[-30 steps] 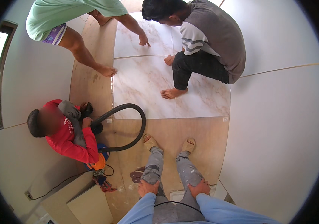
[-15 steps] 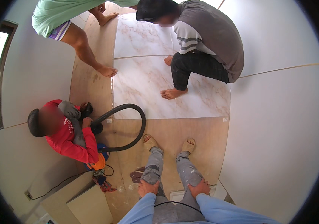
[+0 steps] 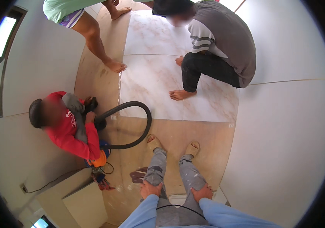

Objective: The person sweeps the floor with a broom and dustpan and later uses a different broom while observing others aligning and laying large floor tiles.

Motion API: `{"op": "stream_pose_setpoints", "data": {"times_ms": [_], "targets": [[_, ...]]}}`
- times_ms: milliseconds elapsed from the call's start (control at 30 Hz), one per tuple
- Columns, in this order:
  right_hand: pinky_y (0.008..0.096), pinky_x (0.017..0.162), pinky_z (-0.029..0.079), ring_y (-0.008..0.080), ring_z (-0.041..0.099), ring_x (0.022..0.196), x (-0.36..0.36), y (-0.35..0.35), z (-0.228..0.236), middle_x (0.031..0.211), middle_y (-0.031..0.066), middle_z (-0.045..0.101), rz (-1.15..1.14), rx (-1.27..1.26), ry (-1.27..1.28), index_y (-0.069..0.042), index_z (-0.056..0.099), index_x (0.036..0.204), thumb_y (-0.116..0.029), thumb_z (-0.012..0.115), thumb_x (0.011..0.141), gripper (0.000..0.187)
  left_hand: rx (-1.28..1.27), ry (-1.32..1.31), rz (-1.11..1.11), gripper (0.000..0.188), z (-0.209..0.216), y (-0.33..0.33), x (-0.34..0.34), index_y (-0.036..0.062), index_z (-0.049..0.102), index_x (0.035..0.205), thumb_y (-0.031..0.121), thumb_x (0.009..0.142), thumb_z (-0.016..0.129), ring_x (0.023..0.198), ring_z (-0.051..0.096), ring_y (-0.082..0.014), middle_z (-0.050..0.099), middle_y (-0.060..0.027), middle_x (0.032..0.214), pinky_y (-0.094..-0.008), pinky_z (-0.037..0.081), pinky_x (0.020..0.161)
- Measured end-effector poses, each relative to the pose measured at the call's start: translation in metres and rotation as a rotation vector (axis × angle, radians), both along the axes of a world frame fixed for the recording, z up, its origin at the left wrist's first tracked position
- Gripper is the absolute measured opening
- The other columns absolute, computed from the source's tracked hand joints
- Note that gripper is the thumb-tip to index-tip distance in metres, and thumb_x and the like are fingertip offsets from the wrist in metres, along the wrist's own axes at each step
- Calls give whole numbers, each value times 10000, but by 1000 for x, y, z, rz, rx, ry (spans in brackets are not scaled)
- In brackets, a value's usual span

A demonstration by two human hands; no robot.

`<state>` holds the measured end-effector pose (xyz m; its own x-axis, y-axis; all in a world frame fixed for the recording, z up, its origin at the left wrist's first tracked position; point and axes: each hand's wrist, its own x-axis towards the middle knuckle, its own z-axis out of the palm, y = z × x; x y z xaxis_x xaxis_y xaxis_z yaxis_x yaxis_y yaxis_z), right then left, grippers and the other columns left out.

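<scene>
My left hand rests on my left leg just above the knee, thumb spread apart from the fingers. On the other leg my right hand lies the same way, fingers over the outer side. Neither hand holds an object. Both lie on my grey, paint-spotted trousers, below light blue sleeves. My tan slippers stand on the plywood floor, short of the large white marble-patterned tiles.
At the left sits a person in red with a black vacuum hose by an orange-and-blue vacuum cleaner. A crouching person and another bare leg are ahead. Brown flip-flops and leaning boards lie left.
My view has turned slightly, so the tiles, people and hose sit a little differently in it. Both my hands stay on my legs.
</scene>
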<state>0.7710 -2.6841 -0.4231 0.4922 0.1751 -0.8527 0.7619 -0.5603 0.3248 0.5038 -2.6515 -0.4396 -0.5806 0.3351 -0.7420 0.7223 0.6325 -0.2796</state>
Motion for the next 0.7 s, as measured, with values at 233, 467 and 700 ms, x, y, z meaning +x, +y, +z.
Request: {"op": "stream_pose_setpoints", "data": {"times_ms": [233, 467, 700], "targets": [[501, 1044, 466, 420, 554, 1255, -9, 6, 1, 1340, 267, 546, 33, -38, -17, 23, 434, 1427, -712, 752, 727, 1063, -49, 9, -13, 934, 0, 3, -6, -9, 514, 1255, 640, 665, 837, 1135, 637, -383, 603, -250, 1245, -453, 524, 961], [486, 1058, 459, 418, 553, 1257, -14, 14, 6, 1348, 266, 545, 48, -28, -1, 39, 446, 1418, -696, 752, 734, 1050, -83, 4, 12, 931, 5, 7, -11, -4, 509, 1257, 645, 672, 828, 1160, 622, -372, 615, -243, 1226, -438, 514, 975], [481, 1057, 460, 418, 547, 1264, -13, 16, 7, 1351, 268, 544, 45, -41, 1, 47, 438, 1427, -691, 746, 741, 1054, -78, -14, 39, 945, 7, 11, -10, -15, 500, 1279, 636, 678, 829, 1165, 619, -374, 605, -254, 1240, -431, 516, 980]]}}
